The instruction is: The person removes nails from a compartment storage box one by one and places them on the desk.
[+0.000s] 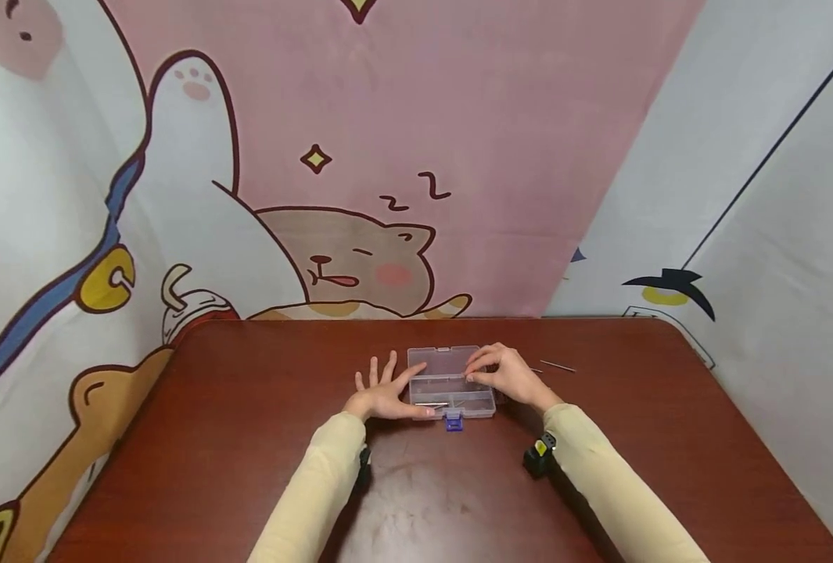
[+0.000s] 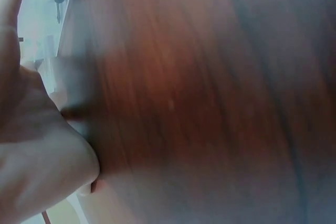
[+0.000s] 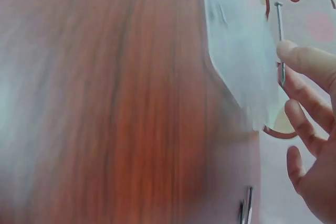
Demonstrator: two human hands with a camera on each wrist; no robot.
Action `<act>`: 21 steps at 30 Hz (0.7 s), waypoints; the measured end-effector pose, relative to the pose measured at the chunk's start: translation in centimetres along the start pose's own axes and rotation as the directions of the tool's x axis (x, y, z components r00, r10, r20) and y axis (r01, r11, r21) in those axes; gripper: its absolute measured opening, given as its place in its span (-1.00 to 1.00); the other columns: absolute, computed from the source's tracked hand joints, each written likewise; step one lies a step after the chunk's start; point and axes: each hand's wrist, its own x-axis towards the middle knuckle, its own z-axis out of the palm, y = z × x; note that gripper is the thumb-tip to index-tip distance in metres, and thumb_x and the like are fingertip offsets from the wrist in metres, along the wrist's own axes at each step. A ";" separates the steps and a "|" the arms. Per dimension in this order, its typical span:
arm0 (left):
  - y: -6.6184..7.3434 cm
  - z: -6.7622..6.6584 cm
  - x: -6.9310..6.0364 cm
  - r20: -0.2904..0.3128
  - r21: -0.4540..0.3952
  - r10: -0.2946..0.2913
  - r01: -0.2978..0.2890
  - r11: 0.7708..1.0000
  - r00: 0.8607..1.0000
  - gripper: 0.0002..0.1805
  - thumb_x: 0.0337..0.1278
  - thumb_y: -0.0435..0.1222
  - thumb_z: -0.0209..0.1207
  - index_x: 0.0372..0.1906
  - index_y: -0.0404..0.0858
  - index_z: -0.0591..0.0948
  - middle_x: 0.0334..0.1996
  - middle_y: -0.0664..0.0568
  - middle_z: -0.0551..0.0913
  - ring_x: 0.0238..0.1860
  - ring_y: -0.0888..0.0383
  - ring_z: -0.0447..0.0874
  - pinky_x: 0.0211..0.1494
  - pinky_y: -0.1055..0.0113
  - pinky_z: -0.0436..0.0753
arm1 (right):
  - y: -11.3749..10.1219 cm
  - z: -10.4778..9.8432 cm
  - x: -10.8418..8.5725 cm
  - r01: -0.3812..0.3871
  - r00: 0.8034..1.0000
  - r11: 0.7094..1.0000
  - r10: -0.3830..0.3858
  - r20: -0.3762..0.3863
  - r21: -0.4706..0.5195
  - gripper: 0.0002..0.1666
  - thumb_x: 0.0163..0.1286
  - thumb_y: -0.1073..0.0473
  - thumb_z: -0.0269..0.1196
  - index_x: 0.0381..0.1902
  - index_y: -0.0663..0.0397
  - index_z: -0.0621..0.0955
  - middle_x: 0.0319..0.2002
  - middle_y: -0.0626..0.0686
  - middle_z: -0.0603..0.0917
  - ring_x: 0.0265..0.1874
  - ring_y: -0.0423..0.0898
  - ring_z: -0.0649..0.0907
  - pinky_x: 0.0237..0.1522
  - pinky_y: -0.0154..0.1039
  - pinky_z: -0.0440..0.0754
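A clear plastic compartment box (image 1: pixel 487 408) with a blue latch (image 1: pixel 454 423) lies opened on the table, its lid (image 1: pixel 444 358) folded back toward the wall. Several nails (image 1: pixel 430 404) sit in its front compartment. With fingers spread, my left hand (image 1: pixel 385 397) rests against the box's left side, thumb at the front corner. Over the right part of the box, my right hand (image 1: pixel 511 374) pinches a nail (image 3: pixel 280 22) between thumb and forefinger. In the right wrist view that nail stands nearly upright, head up, above the box.
To the right of the box, loose nails (image 1: pixel 558 366) lie on the reddish-brown wooden table (image 1: pixel 261 438). Behind the table's far edge hangs a cartoon-printed cloth (image 1: pixel 500 156).
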 end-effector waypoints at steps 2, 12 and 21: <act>0.0 -0.2 0.0 0.001 -0.011 0.016 -0.016 1.000 1.000 0.05 -0.13 0.37 0.22 0.51 0.28 0.04 0.52 -0.15 -0.37 0.44 -0.28 -0.58 0.29 -0.36 -0.36 | -0.1 -0.8 -0.5 -0.004 0.999 1.000 0.004 -0.037 -0.012 -0.93 0.18 0.26 0.42 -0.34 0.03 0.79 -0.28 -0.15 0.69 -0.19 -0.10 0.54 -0.18 -0.11 0.47; -1.1 -0.1 -0.4 0.007 -0.043 0.048 -0.048 0.998 0.999 0.11 -0.20 0.40 0.24 0.52 0.21 0.06 0.53 -0.14 -0.36 0.44 -0.28 -0.58 0.28 -0.35 -0.39 | 0.7 -3.1 -3.8 -0.036 0.983 0.986 0.006 -0.184 -0.162 -0.91 0.16 0.25 0.43 -0.34 -0.01 0.78 -0.37 -0.20 0.68 -0.27 -0.08 0.57 -0.10 -0.02 0.29; -0.3 -0.2 -0.4 0.010 -0.038 0.060 -0.060 0.997 0.998 0.13 -0.20 0.39 0.24 0.53 0.18 0.03 0.52 -0.17 -0.36 0.44 -0.32 -0.55 0.27 -0.37 -0.37 | 1.6 -5.9 -6.7 -0.165 0.961 0.963 0.108 -0.253 -0.215 -0.91 0.15 0.26 0.44 -0.35 -0.01 0.77 -0.37 -0.14 0.69 -0.29 -0.04 0.56 -0.12 0.08 0.15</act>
